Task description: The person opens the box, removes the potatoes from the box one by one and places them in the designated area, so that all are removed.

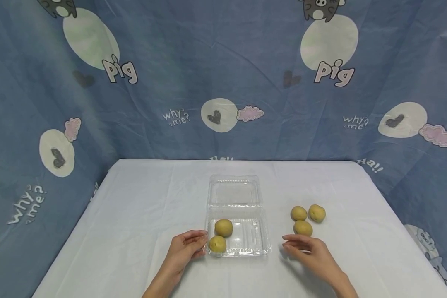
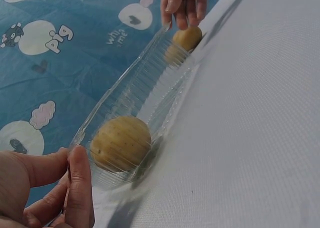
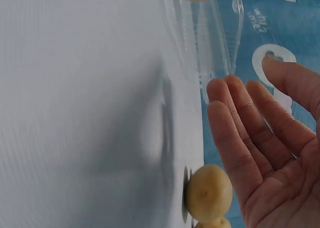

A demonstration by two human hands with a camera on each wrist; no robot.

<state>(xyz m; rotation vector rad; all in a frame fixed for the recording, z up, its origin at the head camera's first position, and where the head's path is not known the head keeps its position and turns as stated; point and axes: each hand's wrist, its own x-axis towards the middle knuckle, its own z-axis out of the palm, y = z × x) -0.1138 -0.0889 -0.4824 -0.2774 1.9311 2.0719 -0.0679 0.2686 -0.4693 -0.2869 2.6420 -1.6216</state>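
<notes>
A clear plastic clamshell box [image 1: 246, 236] lies with its lid [image 1: 234, 191] folded back on the far side. Two yellow potatoes [image 1: 224, 228] sit in the left part of its base. My left hand [image 1: 188, 250] pinches the box's left rim between thumb and fingers, close beside the nearer potato [image 2: 121, 144]. To the right of the box, my right hand [image 1: 313, 254] hovers over the cloth with fingers loosely extended and nothing in them. Just beyond it lie three more potatoes [image 1: 303, 228], one of them close to the fingers; the right wrist view shows a potato [image 3: 209, 192] below the palm.
A white cloth [image 1: 141, 207] covers the table. Behind and at both sides hangs a blue curtain [image 1: 152, 136] with printed pigs, clouds and words. The table's far edge runs along the curtain's foot.
</notes>
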